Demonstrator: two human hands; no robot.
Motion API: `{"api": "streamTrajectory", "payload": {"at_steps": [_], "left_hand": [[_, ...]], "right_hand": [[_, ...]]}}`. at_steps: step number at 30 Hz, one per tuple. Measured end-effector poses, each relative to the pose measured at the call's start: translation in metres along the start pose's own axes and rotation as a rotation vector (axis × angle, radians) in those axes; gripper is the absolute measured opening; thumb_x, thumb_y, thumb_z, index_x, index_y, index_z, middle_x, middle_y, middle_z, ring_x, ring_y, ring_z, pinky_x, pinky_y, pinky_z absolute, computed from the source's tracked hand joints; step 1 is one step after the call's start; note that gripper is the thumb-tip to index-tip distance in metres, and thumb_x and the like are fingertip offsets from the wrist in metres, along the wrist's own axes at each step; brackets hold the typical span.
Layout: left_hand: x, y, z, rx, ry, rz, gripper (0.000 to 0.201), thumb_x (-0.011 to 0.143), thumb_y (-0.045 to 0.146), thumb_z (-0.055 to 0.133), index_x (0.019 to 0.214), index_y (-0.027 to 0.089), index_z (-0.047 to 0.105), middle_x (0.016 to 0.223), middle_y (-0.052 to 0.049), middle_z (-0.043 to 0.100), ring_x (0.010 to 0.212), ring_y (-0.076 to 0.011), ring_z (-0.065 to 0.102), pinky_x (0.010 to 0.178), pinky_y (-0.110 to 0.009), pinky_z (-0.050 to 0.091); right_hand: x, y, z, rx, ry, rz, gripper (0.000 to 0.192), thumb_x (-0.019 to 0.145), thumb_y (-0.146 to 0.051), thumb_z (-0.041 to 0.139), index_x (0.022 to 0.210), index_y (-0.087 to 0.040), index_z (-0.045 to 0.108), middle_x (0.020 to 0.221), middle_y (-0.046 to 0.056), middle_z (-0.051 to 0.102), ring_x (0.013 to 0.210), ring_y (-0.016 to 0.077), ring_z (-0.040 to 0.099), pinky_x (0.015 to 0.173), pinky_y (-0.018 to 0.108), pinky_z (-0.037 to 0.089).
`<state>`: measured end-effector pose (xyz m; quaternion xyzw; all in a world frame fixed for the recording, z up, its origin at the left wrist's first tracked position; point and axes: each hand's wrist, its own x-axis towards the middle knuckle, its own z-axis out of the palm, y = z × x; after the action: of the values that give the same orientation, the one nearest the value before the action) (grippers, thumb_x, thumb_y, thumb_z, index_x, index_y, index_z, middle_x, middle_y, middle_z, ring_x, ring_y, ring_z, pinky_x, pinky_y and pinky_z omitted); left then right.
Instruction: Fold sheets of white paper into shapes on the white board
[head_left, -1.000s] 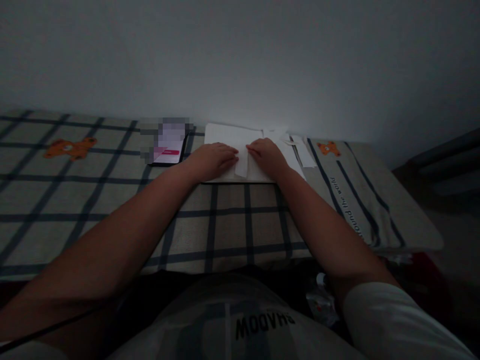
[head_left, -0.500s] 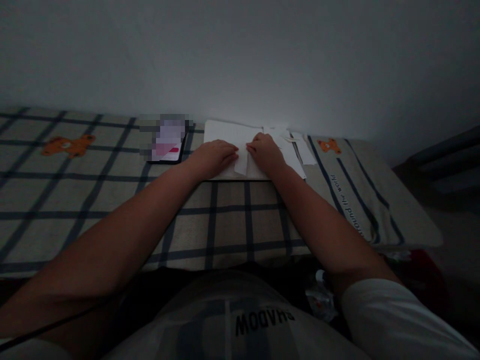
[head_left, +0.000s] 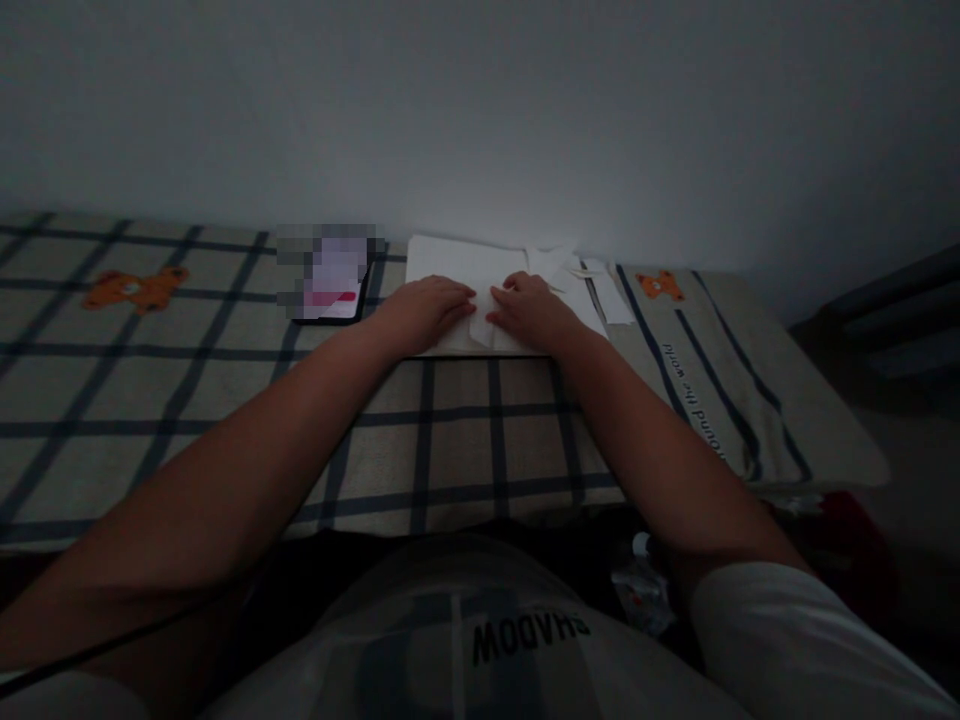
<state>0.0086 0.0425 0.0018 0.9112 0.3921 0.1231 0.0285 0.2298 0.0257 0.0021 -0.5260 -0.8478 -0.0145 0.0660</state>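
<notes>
A small folded piece of white paper (head_left: 481, 328) lies between my two hands, over an open notebook (head_left: 461, 255) with white pages. My left hand (head_left: 429, 312) rests on the notebook, its fingertips closed at the paper's left edge. On the other side, my right hand (head_left: 534, 314) has bent fingers and thumb at the paper's right edge. Part of the paper is hidden under the fingers. Just beyond my right hand are loose white paper pieces (head_left: 551, 265), and a paper strip (head_left: 613, 300) lies further right.
A phone (head_left: 341, 308) with a lit, partly blurred screen lies left of the notebook. The checked tablecloth (head_left: 457, 435) covers the table, which stands against a pale wall (head_left: 480, 120). Below the table's front edge at right is a clear plastic bottle (head_left: 641, 585).
My right hand's fingertips have shifted a little on the paper, with thumb and forefinger further apart. The paper sits slightly lower under the fingers. My left hand has hardly moved.
</notes>
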Motion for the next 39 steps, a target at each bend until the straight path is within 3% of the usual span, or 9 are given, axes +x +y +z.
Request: {"api": "streamTrajectory", "payload": {"at_steps": [4,9,14,20,32,39], "left_hand": [[-0.001,0.003,-0.003,-0.004,-0.014,-0.007,0.049,0.107,0.041,0.035,0.132,0.014,0.069,0.137,-0.01,0.07,0.131,-0.0232,0.061,0.113,-0.035,0.045],[-0.004,0.004,-0.005,0.002,-0.012,-0.002,0.05,0.108,0.04,0.036,0.132,0.012,0.069,0.138,-0.011,0.07,0.131,-0.0237,0.062,0.113,-0.034,0.045],[-0.009,0.002,-0.005,0.032,-0.011,-0.003,0.05,0.108,0.037,0.033,0.136,0.013,0.067,0.149,-0.01,0.062,0.138,-0.0254,0.057,0.119,-0.038,0.04],[-0.011,0.003,-0.006,0.083,-0.02,-0.046,0.05,0.106,0.038,0.038,0.143,0.014,0.062,0.156,-0.011,0.055,0.143,-0.0271,0.051,0.122,-0.041,0.036],[-0.012,0.005,-0.003,0.119,-0.062,-0.08,0.052,0.108,0.041,0.035,0.155,0.025,0.051,0.167,-0.01,0.041,0.147,-0.03,0.046,0.121,-0.045,0.034],[-0.01,0.004,-0.001,0.138,-0.072,-0.077,0.051,0.109,0.043,0.031,0.155,0.029,0.052,0.165,-0.006,0.044,0.144,-0.0276,0.047,0.119,-0.043,0.034]], "right_hand": [[-0.003,0.0,0.001,0.008,-0.011,-0.051,0.047,0.1,-0.039,0.057,0.136,-0.01,0.065,0.144,0.023,0.058,0.128,0.0375,0.054,0.109,0.05,0.043],[-0.004,0.003,0.006,0.071,0.079,-0.045,0.052,0.097,-0.045,0.059,0.134,-0.01,0.067,0.14,0.021,0.061,0.126,0.0369,0.056,0.106,0.05,0.047],[-0.001,0.013,0.005,0.258,0.18,-0.082,0.038,0.099,-0.031,0.055,0.128,-0.015,0.073,0.133,0.015,0.069,0.125,0.0291,0.062,0.11,0.046,0.048],[0.001,0.02,0.014,0.353,0.122,-0.19,0.037,0.1,-0.034,0.053,0.125,-0.021,0.077,0.14,0.012,0.068,0.134,0.0279,0.059,0.117,0.048,0.043],[-0.003,-0.003,0.004,0.256,0.016,-0.076,0.039,0.102,-0.033,0.05,0.129,-0.021,0.075,0.152,0.013,0.058,0.143,0.029,0.051,0.121,0.051,0.038],[-0.004,-0.01,0.0,0.235,0.008,-0.036,0.043,0.105,-0.037,0.044,0.127,-0.019,0.076,0.15,0.015,0.06,0.139,0.029,0.054,0.118,0.048,0.041]]}}
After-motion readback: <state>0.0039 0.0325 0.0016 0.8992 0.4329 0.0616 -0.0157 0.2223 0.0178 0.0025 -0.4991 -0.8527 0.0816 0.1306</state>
